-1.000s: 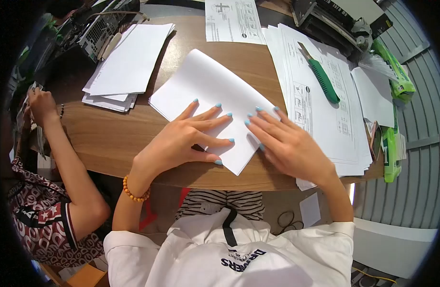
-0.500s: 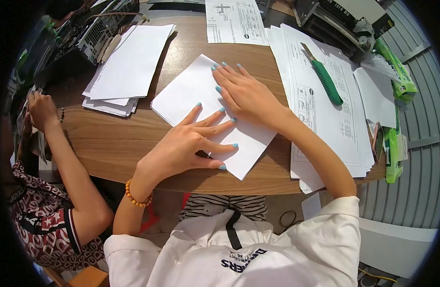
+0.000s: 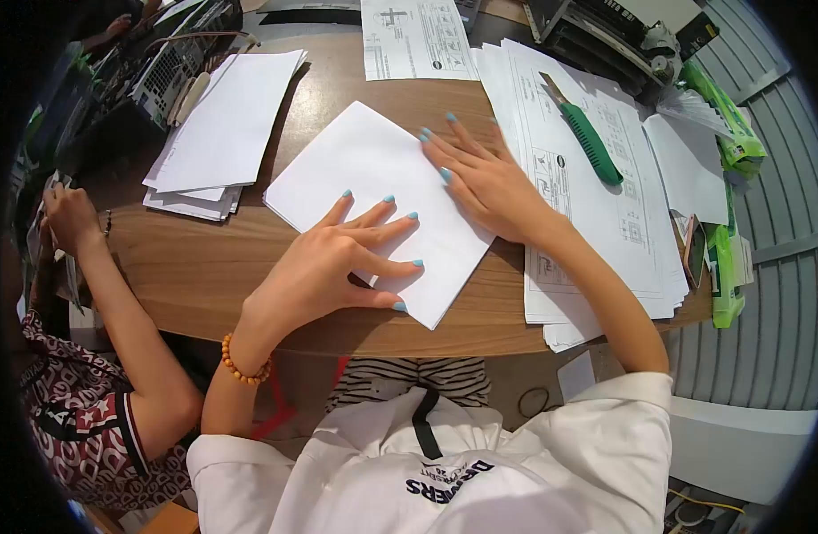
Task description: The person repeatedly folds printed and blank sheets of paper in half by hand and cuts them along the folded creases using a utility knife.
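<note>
White paper (image 3: 356,151), apparently a thin folded stack, lies turned at an angle on the wooden table (image 3: 204,276). My left hand (image 3: 342,262) rests on its lower left part, fingers spread and palm down. Over the paper's right edge is my right hand (image 3: 485,182), its fingers apart and slightly blurred. Neither hand grips anything. A green cutter (image 3: 591,142) with its blade out lies on printed sheets (image 3: 551,258) to the right of my right hand.
A stack of white paper (image 3: 231,125) lies at the left, beside a metal-cased device (image 3: 164,84). One printed sheet (image 3: 418,40) is at the back. Another person's arm (image 3: 129,311) reaches along the left side. Green packages (image 3: 725,267) stand at the right edge.
My right hand has slid right across the paper to its right edge, uncovering more of the white surface. My left hand stays on the paper. The whole view has shifted slightly.
</note>
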Motion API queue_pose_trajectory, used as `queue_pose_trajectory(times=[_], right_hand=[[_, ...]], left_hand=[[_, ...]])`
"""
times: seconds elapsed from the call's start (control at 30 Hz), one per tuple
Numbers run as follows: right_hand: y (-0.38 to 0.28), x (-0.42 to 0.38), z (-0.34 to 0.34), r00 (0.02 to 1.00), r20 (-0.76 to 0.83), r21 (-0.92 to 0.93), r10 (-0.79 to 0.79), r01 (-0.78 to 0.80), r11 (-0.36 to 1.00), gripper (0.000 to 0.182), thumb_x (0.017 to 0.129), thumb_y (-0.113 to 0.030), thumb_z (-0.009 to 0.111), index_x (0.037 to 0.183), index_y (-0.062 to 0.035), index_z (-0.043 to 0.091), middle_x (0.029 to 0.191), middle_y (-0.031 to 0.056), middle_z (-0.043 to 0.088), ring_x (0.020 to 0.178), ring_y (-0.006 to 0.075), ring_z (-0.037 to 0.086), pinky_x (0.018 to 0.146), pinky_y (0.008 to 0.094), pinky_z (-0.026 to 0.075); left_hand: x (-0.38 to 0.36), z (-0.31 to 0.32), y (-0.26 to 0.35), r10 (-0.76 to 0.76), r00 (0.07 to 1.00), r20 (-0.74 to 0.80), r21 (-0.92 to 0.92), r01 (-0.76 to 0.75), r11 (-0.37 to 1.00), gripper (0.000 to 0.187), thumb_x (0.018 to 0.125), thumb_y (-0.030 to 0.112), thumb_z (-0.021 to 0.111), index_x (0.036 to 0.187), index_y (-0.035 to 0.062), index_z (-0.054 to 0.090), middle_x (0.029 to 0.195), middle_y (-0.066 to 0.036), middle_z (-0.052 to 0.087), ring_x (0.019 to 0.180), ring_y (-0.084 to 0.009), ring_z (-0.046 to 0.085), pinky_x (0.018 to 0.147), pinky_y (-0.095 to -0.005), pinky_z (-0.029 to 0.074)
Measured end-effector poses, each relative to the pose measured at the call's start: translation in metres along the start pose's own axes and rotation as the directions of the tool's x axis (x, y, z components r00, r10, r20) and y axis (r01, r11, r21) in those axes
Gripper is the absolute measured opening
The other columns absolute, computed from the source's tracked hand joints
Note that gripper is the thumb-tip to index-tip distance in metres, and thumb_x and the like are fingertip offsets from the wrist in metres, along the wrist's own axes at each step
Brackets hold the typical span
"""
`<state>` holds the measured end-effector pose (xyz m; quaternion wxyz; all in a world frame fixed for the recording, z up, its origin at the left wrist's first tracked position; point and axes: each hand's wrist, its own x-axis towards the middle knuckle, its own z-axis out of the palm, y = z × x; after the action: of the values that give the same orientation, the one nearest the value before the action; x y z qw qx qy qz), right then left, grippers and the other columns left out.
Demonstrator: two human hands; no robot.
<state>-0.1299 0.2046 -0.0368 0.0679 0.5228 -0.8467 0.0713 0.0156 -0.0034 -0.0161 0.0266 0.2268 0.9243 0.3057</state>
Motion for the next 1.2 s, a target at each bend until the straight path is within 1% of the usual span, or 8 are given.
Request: queue_pose_trajectory(times=[0.2, 0.53, 0.6, 0.67, 0.73, 0.83, 0.93, 1.2], right_hand=[[-0.004, -0.071, -0.032, 0.982, 0.132, -0.218, 0.134, -0.103, 0.971, 0.045, 0.097, -0.018, 0.029, 0.140, -0.0225, 0.040, 0.152, 0.0021, 0.021, 0.141, 0.0249, 0.015, 0.114, 0.0527, 0.003], [0.002, -0.111, -0.061, 0.983, 0.130, -0.030, 0.129, -0.126, 0.992, 0.039, 0.091, -0.021, 0.039, 0.124, -0.0215, 0.060, 0.153, 0.0068, 0.019, 0.142, 0.0279, 0.015, 0.113, 0.0519, 0.006], [0.022, -0.107, -0.069, 0.986, -0.034, 0.105, 0.162, -0.158, 0.982, 0.035, 0.093, -0.022, 0.040, 0.119, -0.0254, 0.063, 0.153, 0.0062, 0.019, 0.141, 0.0273, 0.016, 0.113, 0.0527, 0.013], [0.056, -0.094, -0.062, 0.847, -0.286, 0.449, 0.449, -0.296, 0.843, 0.033, 0.093, -0.022, 0.046, 0.121, -0.0113, 0.061, 0.145, 0.0149, 0.035, 0.131, 0.0354, 0.037, 0.109, 0.0414, 0.029], [0.105, -0.088, -0.038, 0.757, -0.499, -0.013, 0.422, -0.494, 0.870, 0.046, 0.091, -0.026, 0.052, 0.127, 0.0022, 0.048, 0.127, 0.0253, 0.050, 0.117, 0.0382, 0.049, 0.099, 0.0425, 0.039], [0.128, -0.084, -0.019, 0.706, -0.336, 0.082, 0.623, -0.637, 0.766, 0.045, 0.089, -0.027, 0.056, 0.123, 0.0023, 0.049, 0.118, 0.0220, 0.054, 0.108, 0.0370, 0.053, 0.093, 0.0446, 0.041], [0.111, -0.087, -0.026, 0.716, -0.410, 0.035, 0.565, -0.606, 0.794, 0.040, 0.087, -0.025, 0.059, 0.118, 0.0004, 0.052, 0.108, 0.0178, 0.056, 0.099, 0.0350, 0.056, 0.086, 0.0448, 0.044], [-0.032, -0.165, -0.077, 0.879, -0.264, 0.235, 0.398, -0.342, 0.910, 0.046, 0.067, -0.006, 0.070, 0.113, -0.0007, 0.062, 0.095, 0.0131, 0.056, 0.076, 0.0229, 0.054, 0.063, 0.0309, 0.043]], left_hand=[[0.000, -0.003, 0.002, -0.026, 1.000, 0.018, -0.017, 0.026, 1.000, 0.040, 0.058, 0.023, 0.077, 0.098, 0.0285, 0.072, 0.134, -0.002, 0.051, 0.132, -0.0251, 0.037, 0.114, -0.0503, 0.016], [0.008, -0.017, -0.026, -0.168, 0.984, -0.063, -0.008, 0.168, 0.986, 0.018, 0.067, 0.020, 0.077, 0.084, 0.0229, 0.074, 0.126, -0.006, 0.057, 0.133, -0.0268, 0.038, 0.114, -0.0518, 0.011], [0.010, -0.037, -0.039, -0.143, 0.989, -0.021, 0.022, 0.144, 0.989, 0.014, 0.075, 0.022, 0.073, 0.086, 0.0142, 0.074, 0.122, -0.007, 0.059, 0.127, -0.0270, 0.044, 0.113, -0.0520, 0.015], [0.022, -0.046, -0.046, -0.119, 0.993, 0.022, 0.050, 0.118, 0.992, 0.016, 0.080, 0.025, 0.070, 0.090, 0.0136, 0.074, 0.120, -0.007, 0.061, 0.123, -0.0265, 0.049, 0.112, -0.0516, 0.020], [0.045, -0.040, -0.041, -0.163, 0.972, -0.168, 0.009, 0.167, 0.986, 0.018, 0.084, 0.020, 0.065, 0.095, 0.0056, 0.071, 0.115, -0.014, 0.063, 0.128, -0.0327, 0.042, 0.112, -0.0513, 0.017], [0.076, -0.008, -0.032, -0.238, 0.886, -0.398, 0.347, 0.386, 0.855, 0.055, 0.095, 0.042, 0.045, 0.130, -0.0002, 0.048, 0.137, -0.024, 0.042, 0.134, -0.0361, 0.030, 0.113, -0.0478, 0.017], [0.085, 0.022, -0.037, -0.281, 0.870, -0.404, 0.517, 0.471, 0.714, 0.072, 0.093, 0.053, 0.039, 0.138, -0.0031, 0.033, 0.143, -0.029, 0.029, 0.137, -0.0379, 0.022, 0.113, -0.0471, 0.015], [0.075, 0.008, -0.043, -0.208, 0.903, -0.375, 0.449, 0.373, 0.812, 0.081, 0.092, 0.058, 0.037, 0.138, -0.0077, 0.029, 0.144, -0.030, 0.025, 0.138, -0.0393, 0.017, 0.113, -0.0479, 0.011]])
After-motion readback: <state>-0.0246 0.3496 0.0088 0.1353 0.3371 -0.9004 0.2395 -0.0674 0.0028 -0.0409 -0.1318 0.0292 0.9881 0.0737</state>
